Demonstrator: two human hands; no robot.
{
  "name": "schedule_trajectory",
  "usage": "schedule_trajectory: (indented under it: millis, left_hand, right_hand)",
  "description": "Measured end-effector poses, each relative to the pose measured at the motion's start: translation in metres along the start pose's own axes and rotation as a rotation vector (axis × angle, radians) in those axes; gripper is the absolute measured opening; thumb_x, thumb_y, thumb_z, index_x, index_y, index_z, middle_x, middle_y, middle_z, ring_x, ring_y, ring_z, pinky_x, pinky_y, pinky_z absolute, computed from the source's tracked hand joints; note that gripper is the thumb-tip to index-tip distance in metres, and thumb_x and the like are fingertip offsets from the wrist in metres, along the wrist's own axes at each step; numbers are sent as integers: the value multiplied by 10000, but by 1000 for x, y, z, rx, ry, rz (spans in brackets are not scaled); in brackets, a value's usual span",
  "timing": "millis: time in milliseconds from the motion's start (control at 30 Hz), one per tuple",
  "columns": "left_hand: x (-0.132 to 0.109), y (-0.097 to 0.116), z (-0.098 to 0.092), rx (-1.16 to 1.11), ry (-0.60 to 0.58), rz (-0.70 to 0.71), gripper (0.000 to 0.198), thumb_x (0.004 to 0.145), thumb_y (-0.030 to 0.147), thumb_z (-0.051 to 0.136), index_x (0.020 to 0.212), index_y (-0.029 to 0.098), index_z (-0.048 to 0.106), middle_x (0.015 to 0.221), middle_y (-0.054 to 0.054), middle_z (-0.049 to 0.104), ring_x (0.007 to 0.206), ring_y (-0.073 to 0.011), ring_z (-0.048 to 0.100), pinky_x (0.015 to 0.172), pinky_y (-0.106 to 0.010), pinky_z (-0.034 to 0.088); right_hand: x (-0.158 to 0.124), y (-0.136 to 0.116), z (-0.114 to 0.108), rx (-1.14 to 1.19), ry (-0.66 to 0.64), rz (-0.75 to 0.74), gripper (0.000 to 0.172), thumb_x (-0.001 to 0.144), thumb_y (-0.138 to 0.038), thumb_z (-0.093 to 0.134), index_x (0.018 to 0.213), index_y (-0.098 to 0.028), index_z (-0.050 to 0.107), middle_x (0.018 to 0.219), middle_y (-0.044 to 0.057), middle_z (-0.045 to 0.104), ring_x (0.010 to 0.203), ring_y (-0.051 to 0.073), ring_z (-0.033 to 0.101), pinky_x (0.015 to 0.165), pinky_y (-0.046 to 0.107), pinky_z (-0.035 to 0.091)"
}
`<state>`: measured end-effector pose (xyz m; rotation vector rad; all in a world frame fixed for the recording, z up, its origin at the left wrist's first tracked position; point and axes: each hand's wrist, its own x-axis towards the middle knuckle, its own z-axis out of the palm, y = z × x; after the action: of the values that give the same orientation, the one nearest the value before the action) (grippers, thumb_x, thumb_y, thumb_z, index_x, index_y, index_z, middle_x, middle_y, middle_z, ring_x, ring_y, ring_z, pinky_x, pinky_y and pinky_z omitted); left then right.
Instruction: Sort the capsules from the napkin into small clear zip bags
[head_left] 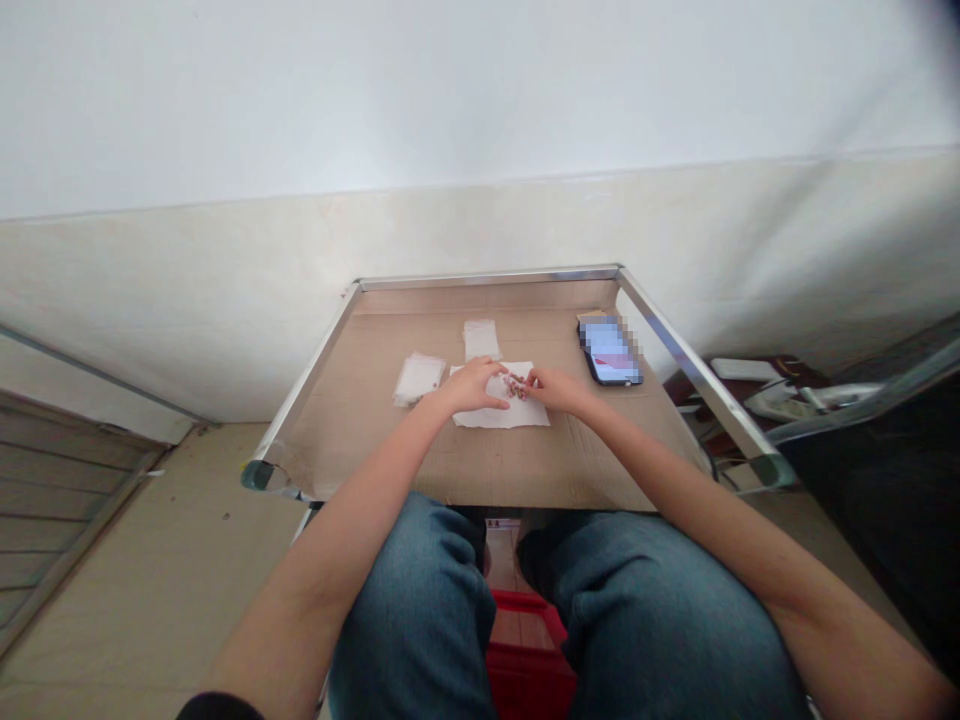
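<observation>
**Jeans-clad knees (442,610) flank red plastic crate (525,650) beneath a cardboard-lined worktop**

Seated at a steel-framed worktop (480,470), a person works with both bare forearms stretched over its brown cardboard lining, a cream-painted wall (480,240) rising just behind. The crate sits on the tiled floor between the knees. A black smartphone (611,350), its screen lit and pixelated, lies at the far right of the cardboard, with a white box (742,369) on a dark surface beyond the steel rail. Two clear plastic sachets (418,378) (481,340) lie just beyond and to the left of a white paper sheet (510,412) at the centre of the worktop. The left hand (472,386) and right hand (553,390) meet above that sheet, their fingers (495,385) (531,379) curled inward at a small cluster of reddish-brown pieces (516,386). The pieces, too small to identify, lie between the hands. Whether either hand is gripping one cannot be told.
</observation>
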<state>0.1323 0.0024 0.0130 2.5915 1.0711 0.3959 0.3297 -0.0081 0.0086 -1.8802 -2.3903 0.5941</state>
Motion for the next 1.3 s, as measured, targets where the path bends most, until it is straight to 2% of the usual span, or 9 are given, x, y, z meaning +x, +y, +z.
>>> schedule_trajectory:
  millis: [200,533,733,1100,1300]
  left_hand:
    - [-2,3,-1,-12,-22,-13,553,605,458,673,1060,174,535,1032,-72,555,989,-206,504,847,-324,396]
    - [0,-1,9,-54,-27,-35,554,585,446,689,1040,169,536,1003,-67,568,939,-194,523,825,-312,406]
    - [-1,1,7,-56,-41,-58,564,581,441,694,1047,168,532,1012,-71,570,938,-197,523,829,-316,404]
    - [-3,-1,5,-115,-28,-60,534,581,422,698,1026,171,543,980,-65,578,894,-194,534,798,-304,407]
    - [-3,-2,6,-135,-36,-61,538,580,419,698,1036,181,541,982,-61,582,893,-194,535,794,-301,403]
  right_hand:
    - [-1,-3,0,-10,5,32,378,783,-498,441,871,-189,638,853,93,662,720,197,581,534,243,332]
    - [-2,-5,0,-46,-1,32,318,807,-418,427,874,-182,630,867,110,660,756,215,588,544,254,340]
    - [-1,-6,1,-96,-2,11,384,815,-476,393,877,-174,621,867,124,656,768,224,591,564,262,355]
    - [-2,-8,2,-164,-31,17,407,849,-441,342,972,-157,606,960,132,645,845,234,593,658,284,404]
    - [-2,-7,2,-162,-25,3,398,853,-416,335,972,-149,606,956,137,646,837,235,594,647,283,400]
